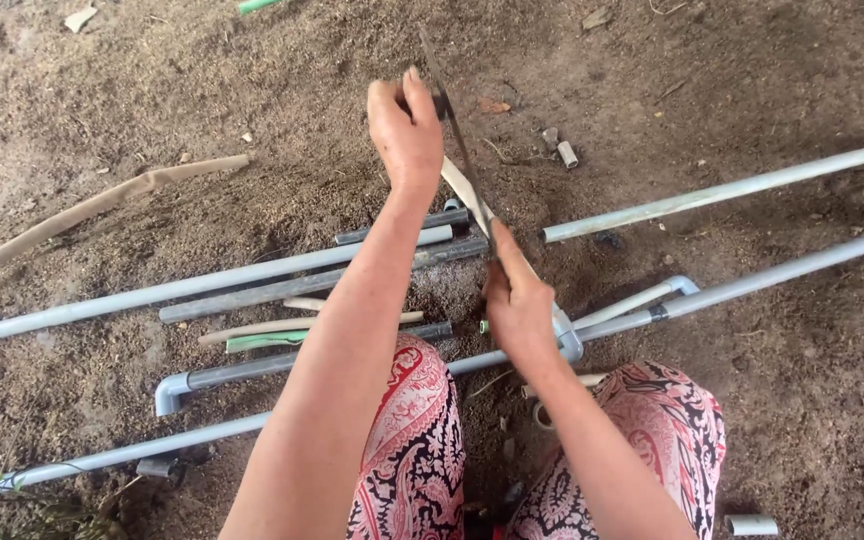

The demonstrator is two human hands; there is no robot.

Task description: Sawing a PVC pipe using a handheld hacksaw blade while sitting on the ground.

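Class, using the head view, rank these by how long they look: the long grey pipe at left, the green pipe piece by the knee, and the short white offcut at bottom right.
1. Long grey pipe
2. Green pipe piece
3. White offcut

The offcut lies nearer the camera, yet looks shortest.

Pretty earthy palette here: the dirt ground (772, 400) is a dull reddish brown all over. The long pipes (722, 190) are pale grey-blue, with a couple of darker charcoal pipes (302, 287) mixed in and one short green piece (262, 342) among them. The saw blade (452, 130) is dark grey metal. A beige strip (102, 205) lies on the soil. The trousers (412, 450) are loud: red, white and black paisley swirls.
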